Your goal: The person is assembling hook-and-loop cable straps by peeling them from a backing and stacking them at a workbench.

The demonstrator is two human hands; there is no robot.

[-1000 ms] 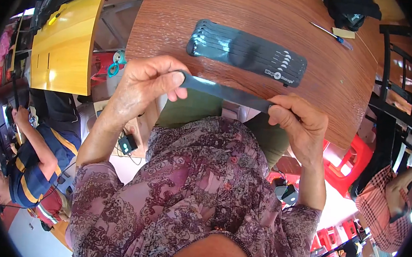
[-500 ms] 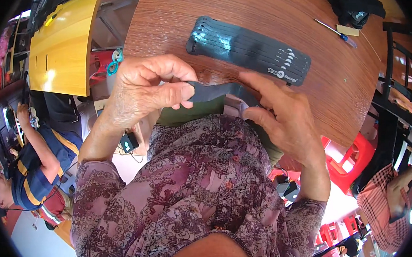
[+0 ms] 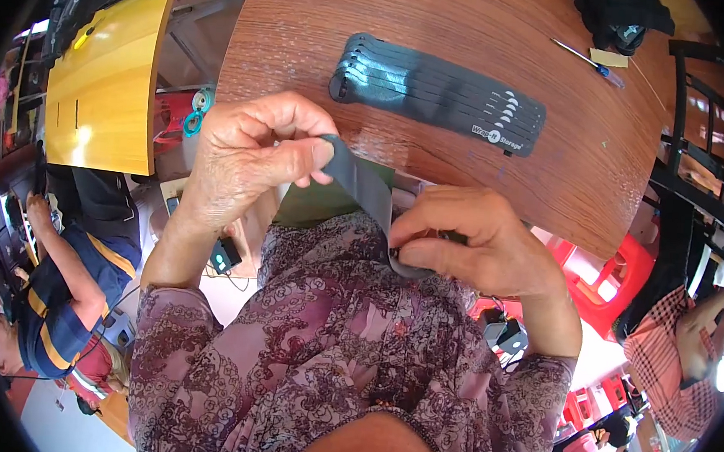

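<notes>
A dark grey strap (image 3: 360, 180) stretches between my two hands, over my lap and just off the table's near edge. My left hand (image 3: 258, 147) pinches its upper end between thumb and fingertips. Lower and to the right, my right hand (image 3: 479, 238) is closed on the other part of the strap, which curls under the fingertips; how much lies inside the hand is hidden. Beyond my hands a flat pack of similar dark straps (image 3: 438, 94), layered with slits and white print, lies on the brown table.
The wooden table (image 3: 309, 21) carries a screwdriver (image 3: 600, 69), a small tan card (image 3: 610, 58) and black cloth (image 3: 628, 18) at the far right. A red stool (image 3: 606, 277) stands at the right, a yellow table (image 3: 107, 82) at the left. Other people sit at both sides.
My right hand has come down toward my lap, its fingers drawn together. The strap now slants downward from my left hand, which has barely moved. The pack stays put.
</notes>
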